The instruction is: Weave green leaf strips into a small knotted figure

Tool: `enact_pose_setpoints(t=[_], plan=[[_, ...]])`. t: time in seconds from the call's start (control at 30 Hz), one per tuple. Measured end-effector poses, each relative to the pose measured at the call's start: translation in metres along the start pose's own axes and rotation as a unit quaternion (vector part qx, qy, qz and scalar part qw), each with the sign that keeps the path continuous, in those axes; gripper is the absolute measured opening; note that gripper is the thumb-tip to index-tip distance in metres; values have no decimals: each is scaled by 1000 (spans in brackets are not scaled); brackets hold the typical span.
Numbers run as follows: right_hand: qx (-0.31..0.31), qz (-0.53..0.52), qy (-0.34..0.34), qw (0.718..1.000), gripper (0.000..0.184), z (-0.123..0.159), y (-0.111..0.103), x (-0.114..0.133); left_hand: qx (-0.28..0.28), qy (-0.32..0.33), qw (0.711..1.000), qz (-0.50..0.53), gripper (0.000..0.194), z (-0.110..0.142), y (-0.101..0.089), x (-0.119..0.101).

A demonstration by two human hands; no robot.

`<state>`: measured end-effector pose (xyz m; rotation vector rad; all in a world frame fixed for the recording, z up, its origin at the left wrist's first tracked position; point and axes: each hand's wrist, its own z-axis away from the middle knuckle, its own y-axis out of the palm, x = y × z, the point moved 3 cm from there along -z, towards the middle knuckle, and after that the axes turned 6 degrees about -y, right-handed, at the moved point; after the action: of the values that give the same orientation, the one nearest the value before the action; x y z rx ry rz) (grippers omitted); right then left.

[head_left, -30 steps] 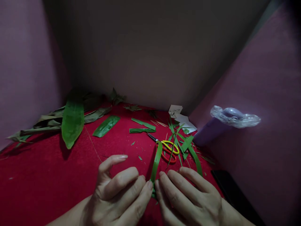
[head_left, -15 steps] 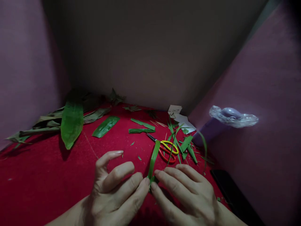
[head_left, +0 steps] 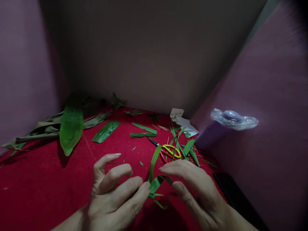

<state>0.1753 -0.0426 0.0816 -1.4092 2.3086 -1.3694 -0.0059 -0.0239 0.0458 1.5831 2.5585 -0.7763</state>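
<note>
My left hand (head_left: 117, 195) pinches a folded green leaf strip (head_left: 156, 186) between thumb and fingertips, its index finger raised. One long end of the strip stands up and curves toward the scissors; another bends over to the right, and thin tails hang below the fold. My right hand (head_left: 197, 189) is beside it with thumb and fingers apart. The bent end reaches close to the right thumb tip; whether it touches is unclear. Beyond the hands lie scissors (head_left: 172, 150) with one yellow and one red handle, partly covered by my right fingers.
A large leaf (head_left: 71, 128) and dried leaves (head_left: 45, 128) lie at left. Cut leaf pieces (head_left: 107, 131), thin sticks (head_left: 160, 127), white paper (head_left: 187, 125) and green scraps (head_left: 189, 147) are on the red cloth (head_left: 43, 189). A purple plastic-topped container (head_left: 211, 133) and dark flat object (head_left: 237, 195) stand at right.
My right hand has moved away from the left, its thumb and fingers parting. A bent end and thin tails of the leaf strip now show between the hands. The view has shifted slightly.
</note>
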Motion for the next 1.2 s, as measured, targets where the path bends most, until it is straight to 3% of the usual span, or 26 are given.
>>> enact_pose_setpoints(t=[0.1,0.2,0.37,0.47,0.8,1.03,1.2], plan=[[63,-89,130,985,24,9,0,-7,-11,-22,1000,6,22,-3,2,2],[77,-150,217,962,24,16,3,-15,-20,-44,999,5,22,-3,3,4],[81,-232,309,919,14,21,11,-28,-47,-60,997,-4,21,-4,4,9],[78,-238,336,908,12,25,11,-33,-54,-57,997,0,18,-5,4,10],[58,-170,258,949,9,22,12,-25,-41,-46,998,9,18,-5,2,5],[15,-201,219,955,10,12,19,-14,-52,-62,996,37,20,-5,3,3],[-42,-207,159,964,10,5,20,-10,-26,-44,998,41,21,-5,4,1]])
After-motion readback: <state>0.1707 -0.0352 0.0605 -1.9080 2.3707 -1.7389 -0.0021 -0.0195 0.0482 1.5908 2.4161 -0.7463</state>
